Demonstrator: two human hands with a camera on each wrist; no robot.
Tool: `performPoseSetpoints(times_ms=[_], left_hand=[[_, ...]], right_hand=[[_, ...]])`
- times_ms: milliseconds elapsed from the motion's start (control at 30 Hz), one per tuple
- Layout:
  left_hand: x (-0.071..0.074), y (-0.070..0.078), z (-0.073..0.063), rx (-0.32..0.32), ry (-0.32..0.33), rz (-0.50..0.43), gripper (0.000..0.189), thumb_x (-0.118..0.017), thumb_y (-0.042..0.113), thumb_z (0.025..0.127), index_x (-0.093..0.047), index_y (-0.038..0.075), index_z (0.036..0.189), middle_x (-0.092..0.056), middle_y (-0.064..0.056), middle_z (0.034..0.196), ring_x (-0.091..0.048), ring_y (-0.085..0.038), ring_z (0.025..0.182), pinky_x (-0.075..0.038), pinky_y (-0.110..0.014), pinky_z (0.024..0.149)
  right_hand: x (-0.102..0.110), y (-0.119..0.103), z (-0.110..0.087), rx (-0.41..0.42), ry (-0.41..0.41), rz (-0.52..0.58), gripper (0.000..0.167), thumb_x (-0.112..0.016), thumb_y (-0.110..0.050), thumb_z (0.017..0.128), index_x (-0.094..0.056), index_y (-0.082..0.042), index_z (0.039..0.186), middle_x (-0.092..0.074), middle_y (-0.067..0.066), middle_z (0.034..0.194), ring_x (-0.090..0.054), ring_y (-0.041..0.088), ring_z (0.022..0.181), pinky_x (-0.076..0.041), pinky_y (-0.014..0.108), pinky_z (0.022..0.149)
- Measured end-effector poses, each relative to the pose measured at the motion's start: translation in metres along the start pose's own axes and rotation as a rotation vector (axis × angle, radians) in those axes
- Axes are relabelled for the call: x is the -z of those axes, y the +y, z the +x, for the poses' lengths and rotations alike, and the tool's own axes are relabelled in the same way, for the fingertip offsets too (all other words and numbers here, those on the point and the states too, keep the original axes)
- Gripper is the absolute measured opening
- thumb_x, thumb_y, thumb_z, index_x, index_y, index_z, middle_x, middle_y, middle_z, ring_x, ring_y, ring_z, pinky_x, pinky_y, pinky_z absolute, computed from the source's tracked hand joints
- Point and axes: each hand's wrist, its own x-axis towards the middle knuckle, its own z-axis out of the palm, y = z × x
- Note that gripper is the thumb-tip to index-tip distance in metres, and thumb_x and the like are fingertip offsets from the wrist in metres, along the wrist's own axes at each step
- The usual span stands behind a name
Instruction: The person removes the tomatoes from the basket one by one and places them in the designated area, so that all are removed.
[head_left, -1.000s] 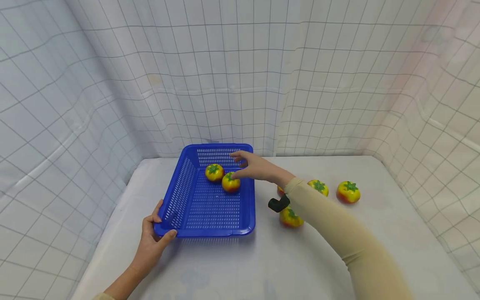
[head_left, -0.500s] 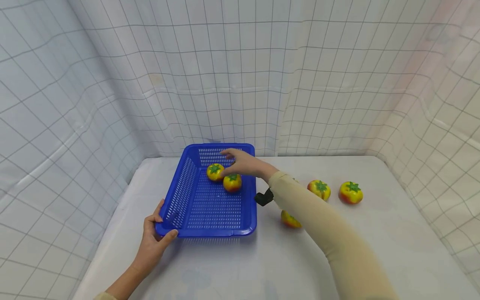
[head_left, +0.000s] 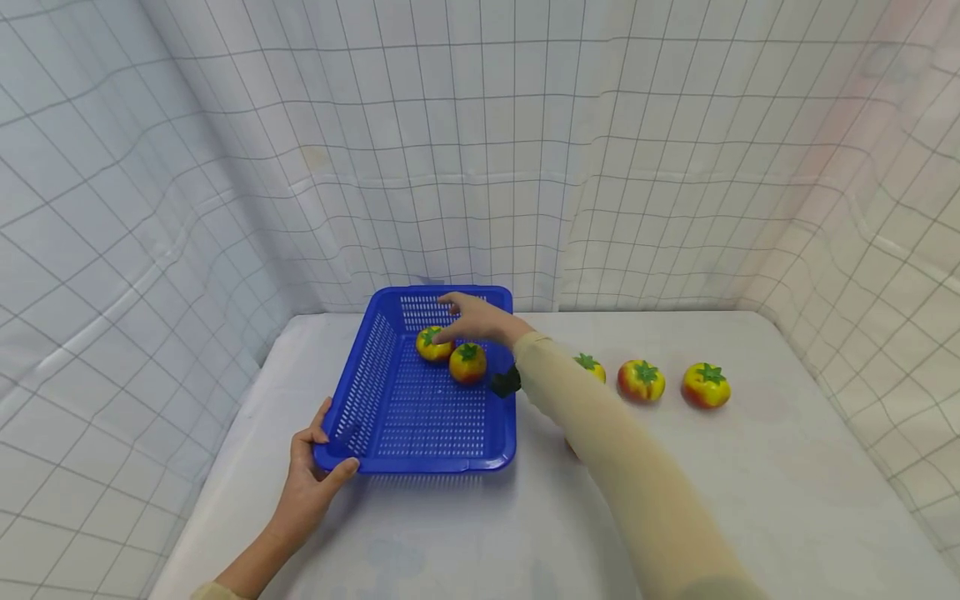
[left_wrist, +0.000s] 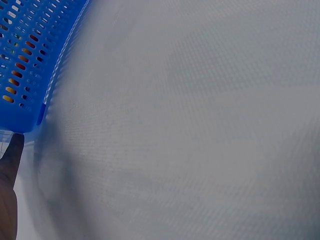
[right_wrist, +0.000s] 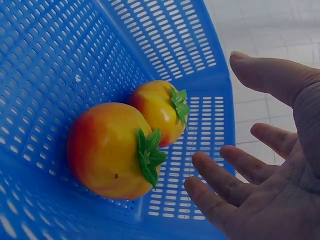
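Note:
My left hand (head_left: 300,492) grips the near left corner of a blue plastic basket (head_left: 420,465), its thumb over the rim and fingers along the left side. In the left wrist view only a finger or thumb (left_wrist: 12,157) shows by the basket wall (left_wrist: 47,45). Over the basket's far right part, my right hand (head_left: 483,321) hovers with fingers spread, holding nothing. Below it two persimmons, one farther left (head_left: 427,346) and one nearer (head_left: 468,365), sit side by side on the basket floor. The right wrist view shows the open palm (right_wrist: 270,200) beside both fruits.
Several more persimmons lie on the white table right of the basket, such as a middle one (head_left: 641,382) and a far right one (head_left: 707,386). My right sleeve (head_left: 600,433) partly covers others. White gridded cloth (head_left: 480,167) walls off the back and sides.
The right hand has drifted left and slightly away over the basket, staying unladen. Persimmons once behind the right arm show more now, while a nearer one is more covered. The left hand keeps its grip.

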Motion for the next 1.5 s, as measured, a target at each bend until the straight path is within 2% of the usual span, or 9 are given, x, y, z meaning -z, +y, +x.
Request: performPoseSetpoints(times_ms=[300,533,733,1267,1500], left_hand=[[0.0,0.0,0.0,-0.004,-0.007,-0.015,0.042,-0.055,-0.007,0.1,-0.025,0.017,0.117,-0.004,-0.002,0.172,-0.027,-0.018,0.145,-0.046,-0.017,0.098],[-0.001,-0.001,0.0,0.011,-0.002,0.006,0.042,-0.055,-0.007,0.1,-0.024,0.016,0.117,-0.005,0.0,0.172,-0.023,-0.025,0.148,-0.045,-0.016,0.099],[-0.001,-0.002,0.003,0.002,-0.009,0.008,0.041,-0.055,-0.007,0.1,-0.025,0.016,0.117,-0.005,0.001,0.172,-0.022,-0.026,0.149,-0.045,-0.016,0.1],[0.0,-0.002,0.004,-0.005,-0.006,0.0,0.042,-0.056,-0.008,0.099,-0.025,0.014,0.118,-0.006,0.0,0.172,-0.02,-0.027,0.149,-0.044,-0.016,0.1],[0.003,-0.002,0.003,0.002,0.001,-0.02,0.044,-0.055,-0.009,0.099,-0.026,0.018,0.117,-0.005,0.0,0.172,-0.024,-0.02,0.147,-0.045,-0.017,0.1]], right_hand=[[-0.009,0.01,0.015,-0.028,-0.001,0.009,0.08,-0.075,-0.026,0.093,-0.032,-0.011,0.159,-0.039,0.023,0.157,-0.04,0.037,0.141,-0.033,0.055,0.115],[-0.016,0.017,0.025,-0.088,0.012,0.009,0.08,-0.076,-0.026,0.092,-0.034,-0.015,0.159,-0.036,0.015,0.161,-0.039,0.034,0.143,-0.032,0.055,0.116],[-0.02,0.019,0.032,-0.082,0.001,-0.012,0.079,-0.076,-0.021,0.092,-0.034,-0.009,0.158,-0.037,0.017,0.16,-0.045,0.035,0.137,-0.034,0.053,0.115],[-0.027,0.02,0.04,-0.25,0.025,0.01,0.078,-0.077,-0.018,0.09,-0.037,-0.02,0.158,-0.047,0.013,0.151,-0.051,0.032,0.126,-0.042,0.053,0.106],[-0.031,0.02,0.044,-0.285,0.022,0.011,0.077,-0.077,-0.02,0.09,-0.039,-0.022,0.157,-0.051,0.013,0.145,-0.053,0.031,0.117,-0.046,0.052,0.1]])
